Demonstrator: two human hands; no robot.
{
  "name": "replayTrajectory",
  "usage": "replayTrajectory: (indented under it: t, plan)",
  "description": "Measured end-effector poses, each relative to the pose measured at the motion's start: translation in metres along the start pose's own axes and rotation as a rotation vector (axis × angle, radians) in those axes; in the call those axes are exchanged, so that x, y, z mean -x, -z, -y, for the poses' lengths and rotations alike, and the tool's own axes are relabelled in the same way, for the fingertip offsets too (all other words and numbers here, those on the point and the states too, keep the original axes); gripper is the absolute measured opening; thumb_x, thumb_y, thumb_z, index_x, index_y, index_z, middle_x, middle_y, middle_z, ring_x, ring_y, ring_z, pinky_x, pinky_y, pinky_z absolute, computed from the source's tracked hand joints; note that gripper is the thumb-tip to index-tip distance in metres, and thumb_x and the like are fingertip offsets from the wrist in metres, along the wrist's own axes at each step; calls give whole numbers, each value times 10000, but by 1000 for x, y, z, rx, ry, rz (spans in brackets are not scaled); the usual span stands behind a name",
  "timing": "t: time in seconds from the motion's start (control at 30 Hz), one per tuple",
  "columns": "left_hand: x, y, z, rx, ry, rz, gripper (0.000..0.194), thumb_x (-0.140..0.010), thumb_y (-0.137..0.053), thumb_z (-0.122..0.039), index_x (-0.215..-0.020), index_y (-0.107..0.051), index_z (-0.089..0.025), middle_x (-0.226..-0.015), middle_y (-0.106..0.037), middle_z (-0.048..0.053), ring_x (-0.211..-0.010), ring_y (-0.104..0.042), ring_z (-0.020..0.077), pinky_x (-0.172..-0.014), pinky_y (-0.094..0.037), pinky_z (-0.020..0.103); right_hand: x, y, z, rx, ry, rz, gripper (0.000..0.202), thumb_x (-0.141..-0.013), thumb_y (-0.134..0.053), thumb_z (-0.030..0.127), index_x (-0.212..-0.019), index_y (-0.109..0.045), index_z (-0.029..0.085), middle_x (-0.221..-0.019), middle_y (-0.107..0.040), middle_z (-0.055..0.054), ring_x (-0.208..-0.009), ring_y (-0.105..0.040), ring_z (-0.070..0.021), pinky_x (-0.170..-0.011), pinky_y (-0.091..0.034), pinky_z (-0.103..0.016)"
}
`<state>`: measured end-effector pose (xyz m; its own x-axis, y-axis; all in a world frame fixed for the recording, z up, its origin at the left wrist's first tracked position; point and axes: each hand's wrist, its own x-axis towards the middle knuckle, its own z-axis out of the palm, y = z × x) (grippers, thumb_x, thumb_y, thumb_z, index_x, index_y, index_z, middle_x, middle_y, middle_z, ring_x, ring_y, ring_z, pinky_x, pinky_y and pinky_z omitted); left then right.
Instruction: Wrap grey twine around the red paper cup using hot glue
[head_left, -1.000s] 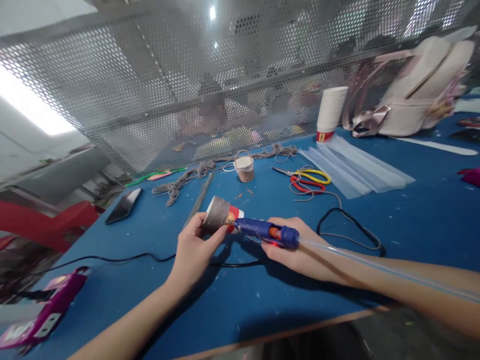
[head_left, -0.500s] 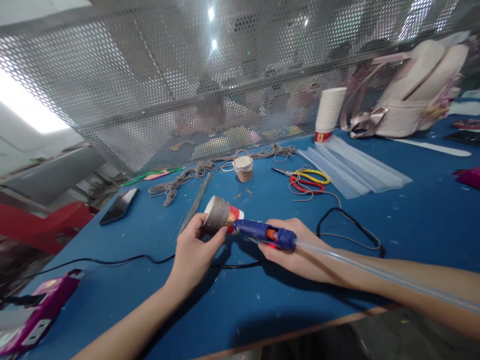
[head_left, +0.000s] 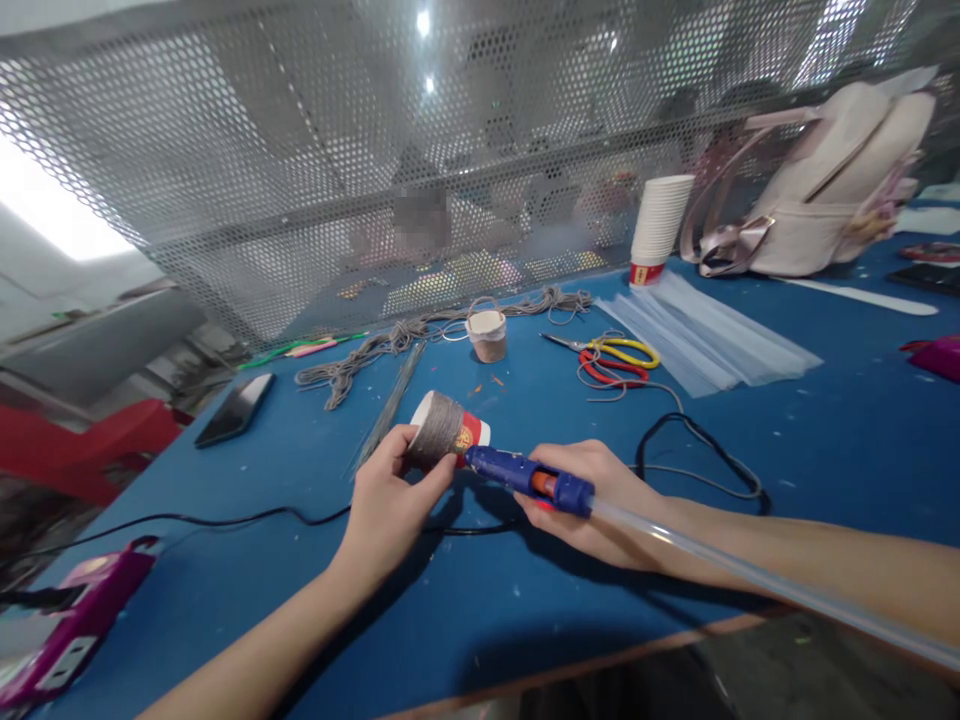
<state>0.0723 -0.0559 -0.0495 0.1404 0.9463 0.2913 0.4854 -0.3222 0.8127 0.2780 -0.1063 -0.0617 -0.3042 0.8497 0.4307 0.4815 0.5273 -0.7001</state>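
My left hand (head_left: 394, 500) grips a paper cup (head_left: 439, 430), tilted on its side with its rim to the left. Grey cord is wound round the rim half; the red and white base end is bare. My right hand (head_left: 592, 500) is closed round a blue glue gun (head_left: 529, 475), with a long clear glue stick (head_left: 697, 550) coming out of its back. The gun's nozzle meets or nearly meets the cup at the edge of the cord; whether it touches I cannot tell. Behind the cup stands a small cord-wrapped basket (head_left: 489, 345) with a handle.
Scissors (head_left: 611, 358), grey cord bundles (head_left: 405, 340), clear sheets (head_left: 712, 335), stacked paper cups (head_left: 661, 230) and a backpack (head_left: 810, 200) lie toward the back. A phone (head_left: 236, 410) and purple power strip (head_left: 79, 625) are left. A black cable (head_left: 225, 518) crosses the blue table; a perforated screen (head_left: 337, 150) stands behind.
The glue gun has tilted slightly, its back end and glue stick lower, and its nozzle has shifted a little left and down along the cup. My left hand stays nearly still.
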Motion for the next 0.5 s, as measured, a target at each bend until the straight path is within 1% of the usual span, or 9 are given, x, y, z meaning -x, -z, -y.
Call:
replayTrajectory:
  t: [0.13,0.3,0.37,0.5]
  plan:
    - [0,0,1,-10,-13,-2,201,-695,-651,-351,-797,-601,-186,-713,-615,-13,-648,-539,140,-639,-446,264,1,-1,-3,26,6,-21,111,-773,-538,219,-671,-518,179,-594,-554,6,-515,-447,-92,-537,-352,-205]
    - [0,1,0,-27,-14,5,186,-702,-639,-340,-801,-597,-188,-723,-620,-10,-658,-544,143,-654,-449,267,3,-2,-5,44,72,-17,125,-788,-537,250,-687,-517,181,-588,-527,14,-507,-437,-95,-521,-344,-208]
    - [0,1,-1,-23,-17,6,184,-699,-644,-337,-797,-599,-187,-719,-621,-10,-655,-546,143,-649,-449,264,2,0,-5,51,58,-13,120,-786,-535,247,-687,-521,181,-591,-538,8,-511,-445,-98,-525,-347,-211]
    - [0,0,-5,-1,-12,-6,174,-675,-661,-324,-761,-600,-186,-684,-621,-14,-629,-545,139,-620,-447,253,0,3,-2,54,-21,-23,123,-775,-548,223,-664,-512,184,-583,-546,13,-497,-431,-91,-525,-350,-207]
